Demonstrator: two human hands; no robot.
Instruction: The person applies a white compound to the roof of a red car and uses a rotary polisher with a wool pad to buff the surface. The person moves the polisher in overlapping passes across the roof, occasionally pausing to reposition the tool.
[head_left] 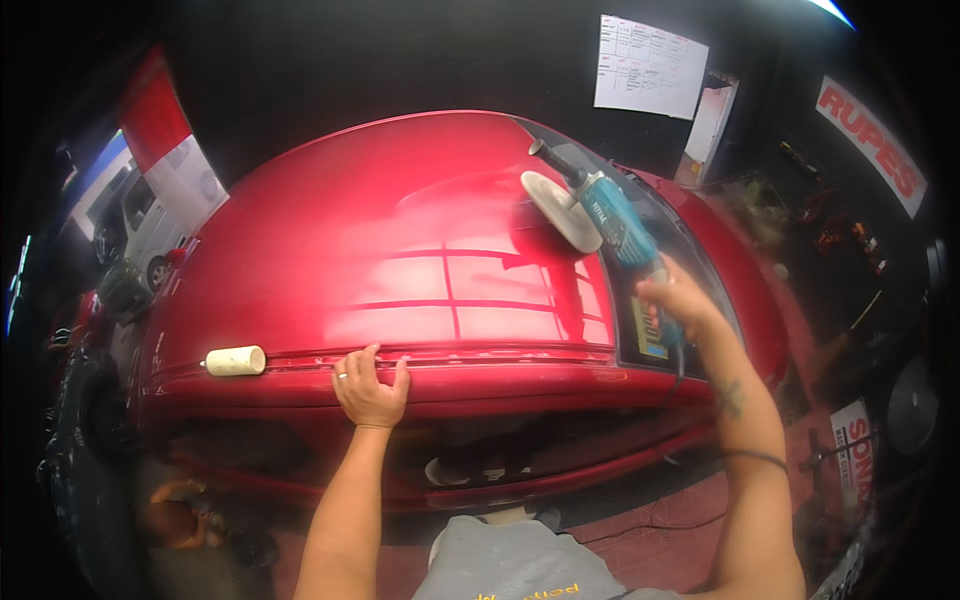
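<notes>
My right hand [676, 297] is closed round the rear handle of a teal and black car polisher [618, 218]. Its round white pad [561, 211] is tilted and held near the windshield end of a glossy red car roof [400, 230]; whether the pad touches the paint I cannot tell. My left hand [371, 388] rests on the near roof edge, fingers spread, a ring on one finger, gripping nothing. To its left a cream-coloured bottle [236, 361] lies on its side along the roof channel.
A dark windshield [645, 265] slopes down at the right. A power cord [650, 525] runs over the reddish floor. At the lower left another person [180, 515] is partly visible beside the car. A white vehicle [150, 225] stands beyond the far left, and a paper chart [651, 66] hangs on the dark wall.
</notes>
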